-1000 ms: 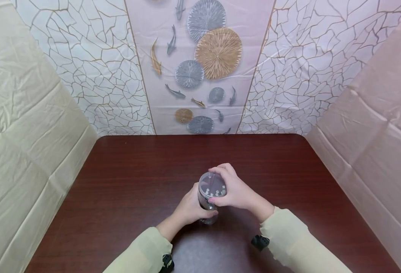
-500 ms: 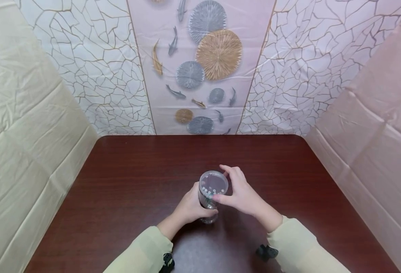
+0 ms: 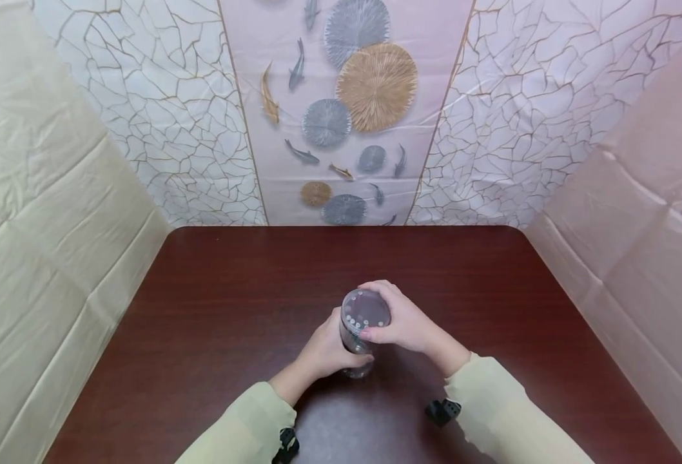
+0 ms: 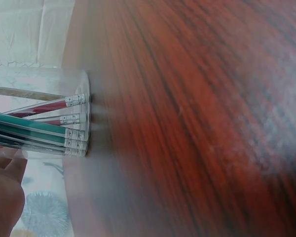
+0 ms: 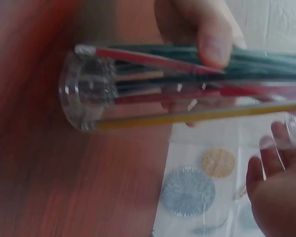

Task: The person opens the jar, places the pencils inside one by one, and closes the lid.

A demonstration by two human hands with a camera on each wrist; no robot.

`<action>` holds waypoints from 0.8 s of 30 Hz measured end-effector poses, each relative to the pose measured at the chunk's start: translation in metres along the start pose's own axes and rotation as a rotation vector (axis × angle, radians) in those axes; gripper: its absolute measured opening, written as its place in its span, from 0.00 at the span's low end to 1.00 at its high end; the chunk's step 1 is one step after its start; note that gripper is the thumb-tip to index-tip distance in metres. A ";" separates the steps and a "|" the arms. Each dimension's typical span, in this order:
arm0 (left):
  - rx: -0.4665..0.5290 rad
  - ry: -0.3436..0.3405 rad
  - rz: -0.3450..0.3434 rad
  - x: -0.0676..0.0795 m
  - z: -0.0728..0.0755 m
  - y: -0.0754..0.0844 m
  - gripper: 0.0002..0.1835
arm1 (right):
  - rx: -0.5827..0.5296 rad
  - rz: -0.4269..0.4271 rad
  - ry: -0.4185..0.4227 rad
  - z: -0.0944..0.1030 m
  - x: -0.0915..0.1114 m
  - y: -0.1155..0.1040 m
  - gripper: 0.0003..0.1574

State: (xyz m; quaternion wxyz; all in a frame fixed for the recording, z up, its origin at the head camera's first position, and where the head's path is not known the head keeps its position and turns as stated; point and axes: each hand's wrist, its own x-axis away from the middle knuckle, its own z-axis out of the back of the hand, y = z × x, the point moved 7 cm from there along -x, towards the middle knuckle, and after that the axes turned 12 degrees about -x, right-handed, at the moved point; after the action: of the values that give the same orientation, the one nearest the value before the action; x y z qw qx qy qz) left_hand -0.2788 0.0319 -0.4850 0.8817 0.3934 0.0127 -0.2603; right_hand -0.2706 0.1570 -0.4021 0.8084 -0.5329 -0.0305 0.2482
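Observation:
A clear cylindrical jar (image 3: 351, 339) stands roughly upright in the head view, its round clear lid (image 3: 367, 307) facing up. My left hand (image 3: 325, 348) grips the jar's side, and its thumb wraps across the front in the right wrist view. At the top, my right hand (image 3: 405, 321) holds the lid's rim between thumb and fingers. Several pencils (image 5: 153, 118) in green, red, yellow and dark colours fill the jar. Their metal ferrules (image 4: 75, 133) and eraser ends sit at the jar's base. Whether the base touches the table cannot be told.
The dark red-brown wooden table (image 3: 231, 277) spreads around the hands. A patterned cloth (image 3: 341, 116) hangs behind it, with pale cloth walls (image 3: 45, 258) at both sides. Black wrist devices (image 3: 442, 411) sit at the sleeves.
Half a second ago the right fingers were lifted off the lid's far rim and the hand was farther right; they now grip the rim again. The left hand keeps its grip on the jar.

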 end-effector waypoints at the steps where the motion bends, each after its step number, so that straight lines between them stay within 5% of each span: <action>1: -0.003 0.005 -0.004 -0.001 0.000 0.001 0.47 | -0.001 -0.014 0.027 0.000 0.001 0.000 0.42; 8: -0.001 0.011 0.002 -0.002 0.003 0.004 0.46 | 0.029 -0.086 0.174 -0.003 0.009 -0.007 0.43; 14: -0.001 0.011 0.013 -0.002 0.003 0.001 0.46 | 0.106 -0.119 0.217 -0.006 0.015 -0.016 0.50; 19: -0.007 -0.001 0.016 -0.001 0.001 0.000 0.47 | 0.114 -0.102 0.192 -0.005 0.015 -0.018 0.50; 24: 0.007 -0.011 0.026 0.000 -0.001 -0.001 0.48 | 0.011 -0.072 0.074 0.000 0.012 -0.011 0.61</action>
State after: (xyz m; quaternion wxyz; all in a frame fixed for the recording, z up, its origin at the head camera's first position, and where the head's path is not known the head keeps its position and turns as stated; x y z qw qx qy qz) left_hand -0.2792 0.0318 -0.4859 0.8837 0.3951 0.0019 -0.2508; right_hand -0.2557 0.1590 -0.3956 0.8203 -0.5358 -0.0183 0.1993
